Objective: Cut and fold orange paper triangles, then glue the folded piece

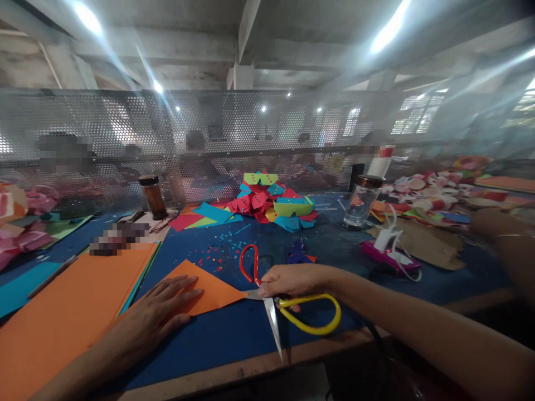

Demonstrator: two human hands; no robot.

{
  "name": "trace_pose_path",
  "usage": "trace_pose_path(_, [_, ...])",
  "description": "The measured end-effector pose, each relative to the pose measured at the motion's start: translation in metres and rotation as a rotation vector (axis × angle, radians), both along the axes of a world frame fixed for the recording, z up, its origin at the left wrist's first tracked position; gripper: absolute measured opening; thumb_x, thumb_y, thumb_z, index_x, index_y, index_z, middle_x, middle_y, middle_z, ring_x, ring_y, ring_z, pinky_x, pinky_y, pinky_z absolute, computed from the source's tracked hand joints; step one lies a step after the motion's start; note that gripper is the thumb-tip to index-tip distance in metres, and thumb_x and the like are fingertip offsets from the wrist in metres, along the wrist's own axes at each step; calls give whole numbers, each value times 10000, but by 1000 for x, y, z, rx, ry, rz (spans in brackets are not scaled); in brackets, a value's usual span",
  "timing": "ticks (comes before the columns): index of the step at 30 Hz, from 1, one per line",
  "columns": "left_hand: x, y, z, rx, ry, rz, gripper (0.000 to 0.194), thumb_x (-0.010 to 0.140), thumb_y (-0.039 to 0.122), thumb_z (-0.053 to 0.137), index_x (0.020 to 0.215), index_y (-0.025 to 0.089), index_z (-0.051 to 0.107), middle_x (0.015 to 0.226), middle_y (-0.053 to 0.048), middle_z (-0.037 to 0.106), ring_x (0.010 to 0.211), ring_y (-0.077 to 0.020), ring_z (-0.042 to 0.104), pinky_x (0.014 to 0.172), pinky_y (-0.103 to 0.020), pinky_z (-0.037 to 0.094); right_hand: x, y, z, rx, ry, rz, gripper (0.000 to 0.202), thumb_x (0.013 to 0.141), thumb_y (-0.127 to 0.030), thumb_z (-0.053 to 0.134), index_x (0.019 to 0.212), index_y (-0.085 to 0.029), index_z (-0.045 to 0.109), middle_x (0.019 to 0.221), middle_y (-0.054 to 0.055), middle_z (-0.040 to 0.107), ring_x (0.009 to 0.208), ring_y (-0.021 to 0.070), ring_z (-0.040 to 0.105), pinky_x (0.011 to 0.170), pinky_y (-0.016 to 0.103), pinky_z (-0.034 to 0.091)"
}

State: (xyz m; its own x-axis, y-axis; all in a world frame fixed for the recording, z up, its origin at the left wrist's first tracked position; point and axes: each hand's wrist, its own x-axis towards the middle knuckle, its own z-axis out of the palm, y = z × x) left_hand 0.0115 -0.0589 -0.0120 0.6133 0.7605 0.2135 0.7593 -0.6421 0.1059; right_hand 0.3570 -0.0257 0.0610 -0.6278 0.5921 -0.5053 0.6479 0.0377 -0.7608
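Note:
My left hand (171,303) lies flat with its fingers spread on an orange folded paper (209,288), pressing it against the blue tabletop. In my right hand (292,279) is a pair of scissors (272,323), with one red and one yellow handle loop. Its blades stand apart. One blade tip touches or nearly touches the paper's right corner, while the other points down over the table's front edge. My right fingers wrap around the scissors near the pivot, outside the loops.
A stack of orange sheets (83,301) lies at left. Behind are colored paper cutouts (267,206) and tiny paper scraps (221,250). A glass jar (359,206), a purple power strip (390,257) and a dark bottle (154,197) stand around. Another person's arm (501,239) reaches in at right.

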Motion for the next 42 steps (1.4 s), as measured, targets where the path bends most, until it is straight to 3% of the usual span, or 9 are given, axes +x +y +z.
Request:
trace_pose_path(9, [0,-2,2,-57,14,24,455,978,486,428,1429,465,370,1538,61,376,1393,-286,367,1107,-521,358,-6,-6,0,-17,20,-28,321,907,-399,514,680,-191,424,501,-97,411,353,37,376,418,193,279])
trace_pose_path(18, [-4,1,-6,-33,3,6,460,985,464,433,1438,461,357,1542,56,372,1397,-267,357,1121,-505,355,-10,-13,-1,-11,26,-28,309,902,-393,502,683,-191,421,513,-98,382,352,34,344,413,196,257])
trace_pose_path(24, [-2,-1,0,-45,2,2,459,979,488,429,1433,453,367,1536,47,383,1391,-281,369,1106,-530,362,-15,-10,-9,44,30,-19,336,900,-423,513,676,-192,416,521,-85,390,369,40,367,418,205,234])
trace_pose_path(32, [-1,-2,1,-66,-4,9,442,980,497,424,1419,457,393,1541,67,371,1395,-285,361,1117,-536,346,-15,-17,0,83,-17,11,327,915,-427,482,691,-200,409,535,-79,410,376,50,393,438,208,286])
trace_pose_path(42, [10,4,5,-95,20,41,449,986,536,369,1416,419,420,1541,53,376,1394,-277,357,1127,-530,325,-17,-12,-4,116,1,-31,337,898,-443,498,685,-201,399,532,-85,376,394,52,358,430,200,270])
